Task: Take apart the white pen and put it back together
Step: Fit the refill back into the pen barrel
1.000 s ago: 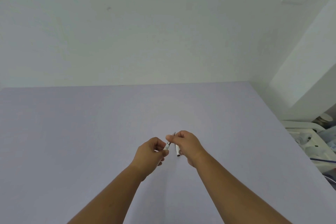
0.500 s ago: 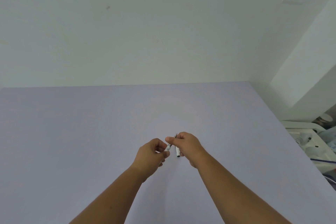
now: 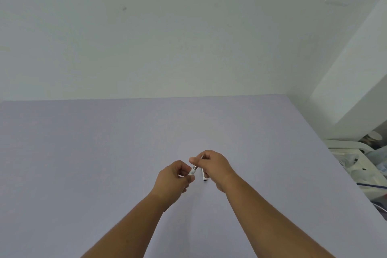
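Above desk (image 3: 104, 163) — white pen (image 3: 192, 172) in pieces: left hand (image 3: 171, 182) closed on short white section, right hand (image 3: 211, 165) pinching thin refill (image 3: 201, 157), second white piece (image 3: 204, 175) tucked beneath. Likely light, stiff, slick — best pinched mid-barrel, never by the fragile tip.

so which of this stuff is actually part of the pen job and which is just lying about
Part of the job:
- short white pen piece with metal tip, in left hand
- white tube-shaped pen piece, in right hand

Lying about:
- pale clutter beside the lilac table
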`<action>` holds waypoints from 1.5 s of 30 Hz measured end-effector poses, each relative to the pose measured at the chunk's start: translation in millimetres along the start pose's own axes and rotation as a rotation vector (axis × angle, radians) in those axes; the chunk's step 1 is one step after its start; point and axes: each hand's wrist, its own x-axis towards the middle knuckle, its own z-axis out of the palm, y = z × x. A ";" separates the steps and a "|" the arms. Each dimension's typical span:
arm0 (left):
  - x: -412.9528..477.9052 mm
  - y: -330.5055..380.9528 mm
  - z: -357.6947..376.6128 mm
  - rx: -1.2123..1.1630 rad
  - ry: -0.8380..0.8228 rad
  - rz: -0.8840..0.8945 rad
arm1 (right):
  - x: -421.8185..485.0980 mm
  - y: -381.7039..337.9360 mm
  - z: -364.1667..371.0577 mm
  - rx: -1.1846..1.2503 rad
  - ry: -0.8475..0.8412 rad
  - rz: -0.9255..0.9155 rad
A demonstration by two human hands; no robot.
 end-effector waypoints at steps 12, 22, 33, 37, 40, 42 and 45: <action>0.3 3.3 -1.3 0.024 0.006 0.004 | -1.3 -2.4 -1.4 -0.011 -0.024 -0.001; -1.4 4.3 -0.4 0.005 0.004 0.009 | -3.7 -1.9 -1.5 -0.066 0.032 0.012; -0.8 5.0 -1.8 0.002 0.015 0.004 | -6.7 -1.6 -1.1 -0.040 -0.007 -0.001; 0.1 6.9 -1.5 0.015 0.025 0.008 | -8.5 -0.6 -2.5 0.050 -0.081 -0.016; -1.7 6.8 0.7 0.018 0.006 0.020 | -6.5 -0.1 -0.4 -0.075 0.005 0.010; -2.8 6.9 2.3 0.018 0.002 0.019 | -7.7 -0.3 0.3 -0.080 0.013 0.030; -2.7 7.9 1.2 0.021 0.025 0.004 | -8.7 1.3 -2.7 0.069 -0.049 0.009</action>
